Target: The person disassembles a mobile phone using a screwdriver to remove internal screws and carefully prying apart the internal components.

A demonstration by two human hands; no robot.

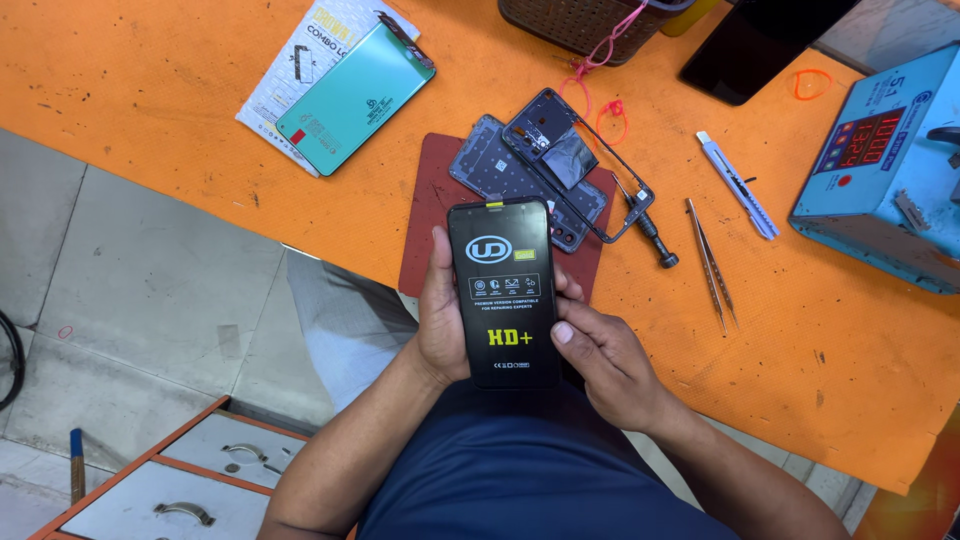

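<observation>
Black phone screen panel (503, 290): held upright over the near edge of the orange worktop (200, 120), left hand (440, 320) wrapped round its left side, right hand (600, 360) pinching its right edge. Behind it: red mat (425, 215), phone frame (575, 165), tweezers (708, 262), utility knife (738, 185).
</observation>
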